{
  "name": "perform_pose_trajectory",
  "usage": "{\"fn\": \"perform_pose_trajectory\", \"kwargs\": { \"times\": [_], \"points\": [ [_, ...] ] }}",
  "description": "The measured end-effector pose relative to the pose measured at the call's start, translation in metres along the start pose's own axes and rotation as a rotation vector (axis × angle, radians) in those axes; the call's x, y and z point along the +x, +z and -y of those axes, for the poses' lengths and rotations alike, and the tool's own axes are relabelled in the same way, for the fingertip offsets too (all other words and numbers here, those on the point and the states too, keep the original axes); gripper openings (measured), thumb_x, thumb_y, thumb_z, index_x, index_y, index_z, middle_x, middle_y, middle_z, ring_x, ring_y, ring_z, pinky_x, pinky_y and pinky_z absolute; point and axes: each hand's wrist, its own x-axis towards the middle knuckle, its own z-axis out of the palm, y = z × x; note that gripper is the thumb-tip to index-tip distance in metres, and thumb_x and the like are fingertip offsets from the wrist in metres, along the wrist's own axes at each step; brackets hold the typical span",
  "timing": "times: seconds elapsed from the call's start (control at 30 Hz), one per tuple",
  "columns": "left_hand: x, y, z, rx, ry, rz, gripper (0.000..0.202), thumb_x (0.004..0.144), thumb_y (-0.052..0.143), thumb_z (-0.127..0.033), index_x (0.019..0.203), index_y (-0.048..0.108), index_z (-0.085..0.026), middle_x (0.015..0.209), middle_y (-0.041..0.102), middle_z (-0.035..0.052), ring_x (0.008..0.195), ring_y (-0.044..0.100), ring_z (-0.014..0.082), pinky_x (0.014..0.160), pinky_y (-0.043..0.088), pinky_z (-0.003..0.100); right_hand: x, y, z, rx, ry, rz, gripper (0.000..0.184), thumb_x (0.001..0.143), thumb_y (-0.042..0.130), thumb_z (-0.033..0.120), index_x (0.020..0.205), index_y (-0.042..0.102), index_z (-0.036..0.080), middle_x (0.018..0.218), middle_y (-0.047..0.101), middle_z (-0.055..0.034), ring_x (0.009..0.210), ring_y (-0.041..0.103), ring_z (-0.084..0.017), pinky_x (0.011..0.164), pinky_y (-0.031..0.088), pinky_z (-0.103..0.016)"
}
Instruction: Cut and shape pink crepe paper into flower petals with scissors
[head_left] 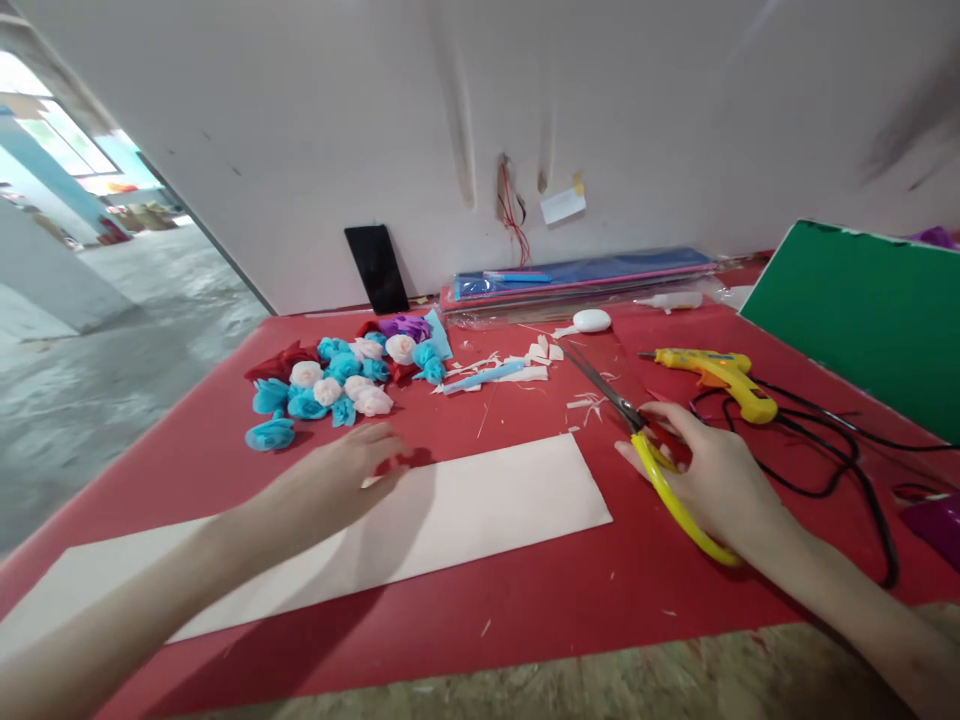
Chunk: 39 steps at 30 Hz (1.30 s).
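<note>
My left hand (341, 475) hovers palm down over the far edge of a long cream foam sheet (480, 510) on the red table cover (525, 600). Its fingers are blurred, and a small red piece (397, 462) shows at the fingertips; whether they grip it I cannot tell. My right hand (712, 470) is closed on the yellow handles of a pair of scissors (660, 465), whose blades lie on the table and point away to the left. The scissors sit just right of the sheet's end.
A heap of blue, white, red and purple foam flowers (337, 385) lies behind my left hand. Foam scraps (517, 370), a yellow glue gun (720, 375) with black cable, a green board (862, 310), stacked foam sheets (577, 275) and a black phone (377, 268) stand further back.
</note>
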Motion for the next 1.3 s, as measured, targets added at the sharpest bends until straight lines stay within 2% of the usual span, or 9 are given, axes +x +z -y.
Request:
{"fn": "perform_pose_trajectory", "kwargs": {
  "times": [0.07, 0.1, 0.27, 0.47, 0.67, 0.77, 0.97, 1.17, 1.3],
  "points": [
    [0.004, 0.016, -0.015, 0.023, 0.016, 0.025, 0.026, 0.090, 0.039, -0.023, 0.105, 0.060, -0.018, 0.106, 0.063, 0.0073, 0.097, 0.059, 0.0215, 0.083, 0.048, 0.033, 0.000, -0.001, 0.000, -0.008, -0.024, -0.023, 0.037, 0.073, 0.056, 0.050, 0.096, 0.056, 0.021, 0.069, 0.067, -0.0054, 0.065, 0.066, -0.025, 0.054, 0.047, -0.031],
    [0.007, 0.024, -0.022, 0.027, 0.044, 0.040, 0.025, 0.090, 0.039, -0.025, 0.103, 0.060, -0.020, 0.107, 0.062, 0.0075, 0.099, 0.057, 0.0234, 0.085, 0.047, 0.037, 0.000, -0.002, 0.000, 0.000, -0.044, -0.033, 0.035, 0.073, 0.056, 0.049, 0.095, 0.056, 0.021, 0.071, 0.068, -0.0056, 0.065, 0.066, -0.025, 0.055, 0.047, -0.031],
    [0.020, 0.049, -0.043, 0.030, 0.036, 0.006, 0.030, 0.092, 0.037, -0.032, 0.109, 0.054, -0.013, 0.111, 0.054, 0.0136, 0.099, 0.051, 0.0274, 0.086, 0.043, 0.047, 0.000, -0.008, 0.001, 0.095, -0.172, -0.078, 0.025, 0.079, 0.052, 0.037, 0.095, 0.056, 0.019, 0.073, 0.069, -0.0064, 0.064, 0.066, -0.021, 0.055, 0.048, -0.028],
    [0.018, 0.050, -0.038, -0.050, 0.125, -0.008, 0.021, 0.092, 0.038, -0.027, 0.105, 0.052, -0.019, 0.107, 0.053, 0.0077, 0.096, 0.049, 0.0214, 0.086, 0.043, 0.038, 0.002, -0.010, -0.001, 0.102, -0.256, -0.047, 0.017, 0.082, 0.050, 0.033, 0.093, 0.056, 0.022, 0.078, 0.068, -0.0047, 0.066, 0.066, -0.020, 0.054, 0.049, -0.028],
    [0.013, 0.049, -0.029, -0.108, 0.196, -0.026, 0.019, 0.092, 0.039, -0.022, 0.104, 0.055, -0.020, 0.102, 0.056, 0.0066, 0.093, 0.050, 0.0207, 0.085, 0.041, 0.037, 0.007, -0.013, 0.000, 0.064, -0.248, 0.005, 0.015, 0.083, 0.048, 0.030, 0.094, 0.056, 0.022, 0.060, 0.061, 0.0003, 0.050, 0.060, -0.017, 0.046, 0.046, -0.026],
    [0.013, 0.052, -0.026, -0.143, 0.208, -0.058, 0.018, 0.090, 0.043, -0.023, 0.101, 0.057, -0.021, 0.100, 0.059, 0.0058, 0.093, 0.052, 0.0205, 0.086, 0.041, 0.036, 0.010, -0.015, 0.000, 0.034, -0.282, 0.071, 0.021, 0.081, 0.045, 0.023, 0.100, 0.053, 0.021, 0.066, 0.063, -0.0013, 0.053, 0.061, -0.017, 0.048, 0.046, -0.026],
    [0.019, 0.052, -0.026, -0.241, 0.100, -0.102, 0.017, 0.086, 0.048, -0.025, 0.095, 0.061, -0.018, 0.093, 0.062, 0.0069, 0.084, 0.060, 0.0187, 0.074, 0.048, 0.028, 0.006, -0.017, -0.005, -0.004, -0.398, 0.126, 0.037, 0.074, 0.040, 0.015, 0.111, 0.046, 0.017, 0.089, 0.065, -0.0084, 0.077, 0.065, -0.022, 0.065, 0.048, -0.031],
    [0.026, 0.048, -0.031, -0.356, -0.005, -0.089, 0.016, 0.084, 0.050, -0.026, 0.091, 0.063, -0.019, 0.087, 0.066, 0.0045, 0.075, 0.064, 0.0154, 0.063, 0.050, 0.021, -0.001, -0.025, -0.008, -0.114, -0.401, 0.203, 0.042, 0.074, 0.036, 0.010, 0.115, 0.041, 0.018, 0.083, 0.061, -0.0057, 0.066, 0.061, -0.020, 0.056, 0.044, -0.029],
    [0.032, 0.049, -0.030, -0.413, -0.019, -0.101, 0.020, 0.083, 0.048, -0.026, 0.081, 0.067, -0.019, 0.080, 0.067, 0.0037, 0.069, 0.064, 0.0141, 0.060, 0.050, 0.019, 0.002, -0.023, -0.012, -0.102, -0.474, 0.186, 0.041, 0.076, 0.037, 0.012, 0.116, 0.041, 0.019, 0.100, 0.060, -0.0095, 0.087, 0.061, -0.024, 0.071, 0.047, -0.035]
  ]
}}
